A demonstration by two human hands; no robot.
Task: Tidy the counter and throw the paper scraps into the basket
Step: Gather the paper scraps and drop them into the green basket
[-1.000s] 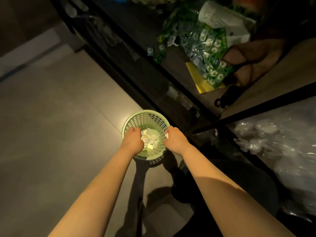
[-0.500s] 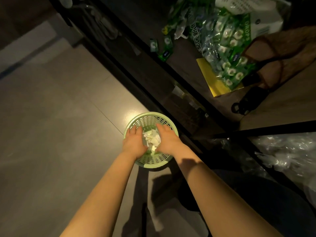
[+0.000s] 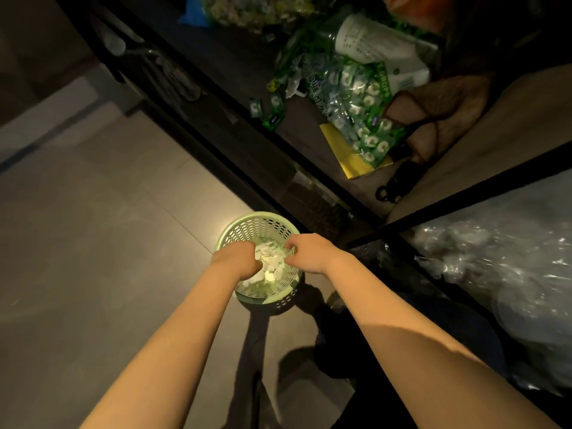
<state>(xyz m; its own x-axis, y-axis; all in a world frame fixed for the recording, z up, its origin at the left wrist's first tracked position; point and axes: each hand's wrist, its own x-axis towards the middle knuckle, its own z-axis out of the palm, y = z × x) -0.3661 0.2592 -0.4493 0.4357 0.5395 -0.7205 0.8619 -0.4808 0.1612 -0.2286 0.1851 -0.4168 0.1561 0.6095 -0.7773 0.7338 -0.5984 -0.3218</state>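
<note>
Both arms reach down to the green basket (image 3: 251,218), which stands on the tiled floor (image 3: 93,243) a little below the middle of the frame, close against the foot of the dark counter (image 3: 235,88), I'd guess so scraps can be carried to it in one short move. White paper scraps (image 3: 272,262) lie heaped inside it, lit brightly. The left hand (image 3: 238,261) dips into the basket's mouth with its fingers turned down out of sight, so I cannot tell whether it holds paper or has let go. The right hand (image 3: 309,253) hangs over the right rim, fingers curled narrow; whether they pinch a scrap or the rim I cannot tell either. Both sit low over the opening, likely so nothing flutters onto the floor.

Up on the counter, upper right of the frame, a bag of green sweets (image 3: 356,100) sprawls over a yellow sheet (image 3: 353,162), with loose green wrappers (image 3: 272,111) left of it; that part looks not yet tidied
</note>
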